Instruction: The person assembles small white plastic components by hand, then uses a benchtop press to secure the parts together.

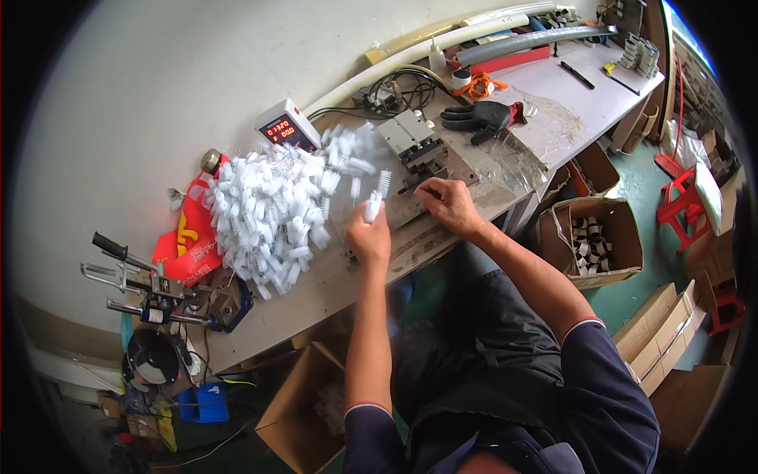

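Note:
My left hand (pixel 368 235) is closed on a small white plastic part (pixel 373 207) with a ridged, spring-like piece at its top. It stands upright above the bench's front area, just right of a big heap of similar white parts (pixel 268 213). My right hand (pixel 447 202) has its fingers pinched together beside a small metal fixture (pixel 414 146) with a pale block on top. Whatever those fingers hold, if anything, is hidden. Further back on the bench lies a black and red work glove (pixel 483 118).
A white counter box with a red display (pixel 287 128) stands behind the heap. At the left end sits a lever clamp tool (pixel 158 288). Long tubes (pixel 410 57) lie along the wall. Right of the bench, a cardboard box (pixel 616 268) holds dark and white pieces; red stools (pixel 683 205) stand beyond.

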`<state>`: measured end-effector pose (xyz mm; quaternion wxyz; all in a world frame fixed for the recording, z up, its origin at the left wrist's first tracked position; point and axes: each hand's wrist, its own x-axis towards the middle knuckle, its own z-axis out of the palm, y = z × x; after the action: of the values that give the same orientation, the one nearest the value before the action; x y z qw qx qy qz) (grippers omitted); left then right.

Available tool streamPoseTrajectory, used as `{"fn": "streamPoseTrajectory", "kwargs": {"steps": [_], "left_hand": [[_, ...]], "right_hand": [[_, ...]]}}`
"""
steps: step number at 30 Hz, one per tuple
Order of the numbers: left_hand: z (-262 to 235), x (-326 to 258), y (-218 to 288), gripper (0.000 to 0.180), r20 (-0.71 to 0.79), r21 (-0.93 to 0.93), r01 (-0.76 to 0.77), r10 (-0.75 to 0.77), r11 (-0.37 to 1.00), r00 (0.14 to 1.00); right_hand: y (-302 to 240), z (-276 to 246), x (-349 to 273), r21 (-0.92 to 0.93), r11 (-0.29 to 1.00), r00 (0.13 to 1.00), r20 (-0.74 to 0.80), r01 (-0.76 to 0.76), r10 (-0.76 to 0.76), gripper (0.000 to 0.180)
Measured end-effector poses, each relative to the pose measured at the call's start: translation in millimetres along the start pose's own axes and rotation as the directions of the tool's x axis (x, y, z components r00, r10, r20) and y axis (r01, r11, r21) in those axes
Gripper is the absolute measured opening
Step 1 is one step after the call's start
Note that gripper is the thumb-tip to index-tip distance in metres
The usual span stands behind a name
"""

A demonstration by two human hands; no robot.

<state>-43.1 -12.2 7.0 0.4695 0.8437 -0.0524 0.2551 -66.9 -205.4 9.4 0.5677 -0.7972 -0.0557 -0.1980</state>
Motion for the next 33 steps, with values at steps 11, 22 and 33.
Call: {"fn": "streamPoseTrajectory", "kwargs": {"steps": [11,22,33], "left_hand": [[16,-40,36,0.015,0.227,-0.139,-0.016,0.048,0.990,0.973],[7,20,-8,0.019,-0.095,-0.088,0.020,-0.029,0.996,0.995],[13,16,-17,0.014,-0.116,-0.005,-0.084,0.082,0.996,0.990]], "right_hand": [[-16,-2,-8,0.153,0.955,0.966,0.076,-0.255,0.246,0.025],[-5,-12,9,-0.435,0.862,0.963,-0.047,-0.260,0.266,0.028],[-7,-4,21,-0.594,0.766,0.966,-0.088,-0.246,0.242,0.027]]}}
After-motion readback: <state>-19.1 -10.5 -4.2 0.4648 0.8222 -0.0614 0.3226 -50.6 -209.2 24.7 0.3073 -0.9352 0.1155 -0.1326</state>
